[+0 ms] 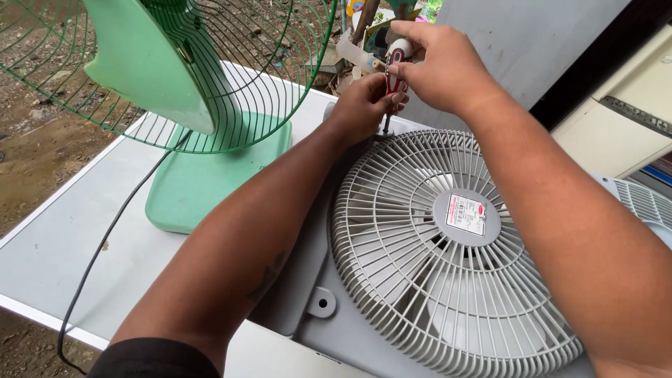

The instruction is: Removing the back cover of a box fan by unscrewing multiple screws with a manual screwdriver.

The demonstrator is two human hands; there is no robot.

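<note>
above the grey fan (448, 280), both hands (364, 105) grip an upright screwdriver (393, 77).

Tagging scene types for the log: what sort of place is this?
Likely an outdoor repair spot. Bare dirt ground lies beside a white table holding a grey box fan and a green desk fan; both hands work a screwdriver.

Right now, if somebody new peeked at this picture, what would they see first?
Probably the big grey box fan lying flat on the white table, with its round grille facing up. At its far edge, the left hand and right hand both grip a red-handled screwdriver pointing down at the fan's frame. On the left stands a green fan with a wire cage and a black cord trailing off the table.
</note>
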